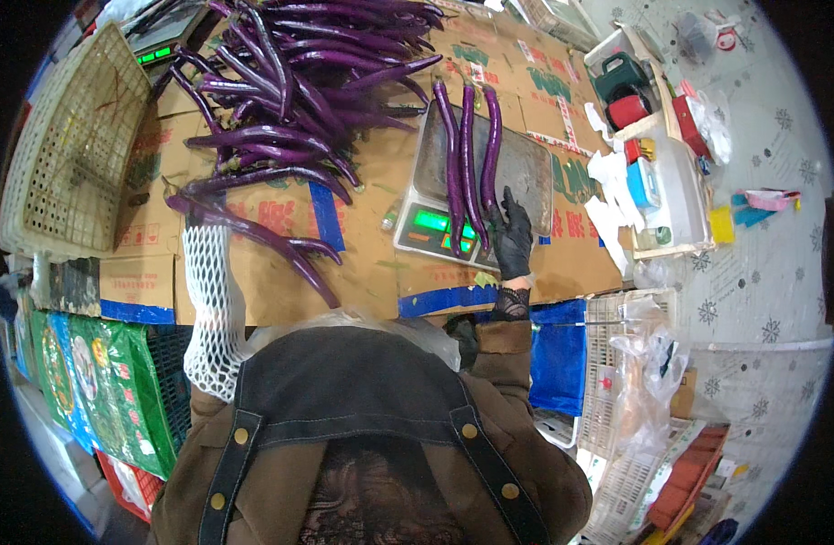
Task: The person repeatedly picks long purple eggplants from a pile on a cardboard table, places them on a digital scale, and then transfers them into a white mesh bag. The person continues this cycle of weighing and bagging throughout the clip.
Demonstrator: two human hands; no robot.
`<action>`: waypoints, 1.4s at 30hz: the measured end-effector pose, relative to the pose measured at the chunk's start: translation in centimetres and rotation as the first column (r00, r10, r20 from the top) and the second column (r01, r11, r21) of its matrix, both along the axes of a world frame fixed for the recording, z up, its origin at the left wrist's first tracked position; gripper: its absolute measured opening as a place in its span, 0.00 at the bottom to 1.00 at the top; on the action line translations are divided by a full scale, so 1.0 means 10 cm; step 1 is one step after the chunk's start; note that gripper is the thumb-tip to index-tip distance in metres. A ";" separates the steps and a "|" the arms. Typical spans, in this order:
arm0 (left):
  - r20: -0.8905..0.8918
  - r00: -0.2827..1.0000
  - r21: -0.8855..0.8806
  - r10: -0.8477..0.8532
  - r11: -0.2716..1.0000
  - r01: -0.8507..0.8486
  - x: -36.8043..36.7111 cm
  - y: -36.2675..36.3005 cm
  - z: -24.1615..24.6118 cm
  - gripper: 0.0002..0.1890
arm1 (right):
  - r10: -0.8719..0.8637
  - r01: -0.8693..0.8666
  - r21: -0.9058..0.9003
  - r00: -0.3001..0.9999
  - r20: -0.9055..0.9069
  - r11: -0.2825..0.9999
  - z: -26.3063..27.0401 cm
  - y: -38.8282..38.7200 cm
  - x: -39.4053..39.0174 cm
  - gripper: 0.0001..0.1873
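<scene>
Three long purple eggplants (466, 157) lie side by side, lengthwise, on the metal plate of a digital scale (526, 163) with lit green displays. My right hand (512, 235), in a black glove, rests at the scale's lower right. Its fingers are apart, touching or very near the lower end of the rightmost eggplant. A white foam net covers my left forearm. My left hand (206, 216), in a dark glove, is mostly hidden beneath a long eggplant (267, 238) at the table's left; its grip is unclear. A large heap of eggplants (287, 95) lies farther back.
Flattened cardboard (383, 272) covers the table. A pale plastic crate (76, 150) stands tilted at the left, near a second scale (161, 51). At the right are torn white paper (611, 184) and a foam box (675, 177) of small items. Stacked crates (600, 381) stand below right.
</scene>
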State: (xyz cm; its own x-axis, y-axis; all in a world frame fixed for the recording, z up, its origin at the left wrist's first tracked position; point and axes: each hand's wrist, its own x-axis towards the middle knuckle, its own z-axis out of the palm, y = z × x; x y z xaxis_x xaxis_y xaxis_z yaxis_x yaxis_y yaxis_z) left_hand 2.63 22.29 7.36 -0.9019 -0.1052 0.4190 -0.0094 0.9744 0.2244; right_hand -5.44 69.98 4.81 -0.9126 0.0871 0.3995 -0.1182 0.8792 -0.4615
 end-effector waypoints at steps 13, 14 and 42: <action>0.359 0.752 0.073 -0.553 0.820 0.568 -0.16 1.19 0.21 0.16 | 0.826 -0.621 -0.663 0.563 -0.006 0.419 0.67 -1.84 0.73 0.23; 0.358 0.758 0.068 -0.546 0.824 0.562 -0.21 1.18 0.23 0.15 | 0.854 -0.571 -0.759 0.519 -0.039 0.312 0.64 -1.86 0.74 0.22; 0.099 0.992 -0.239 -0.073 0.966 0.095 -1.54 0.90 0.70 0.05 | 0.193 -0.191 -0.041 0.979 0.061 0.981 0.71 0.01 -0.54 0.22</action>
State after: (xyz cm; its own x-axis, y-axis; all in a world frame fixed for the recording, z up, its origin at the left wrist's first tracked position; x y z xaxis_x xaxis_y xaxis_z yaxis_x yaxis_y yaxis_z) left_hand -12.74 31.28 14.37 -0.9378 0.0676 0.3406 0.0657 0.9977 -0.0171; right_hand -10.79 70.05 11.89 -0.9373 -0.0793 0.3394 -0.2522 0.8263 -0.5036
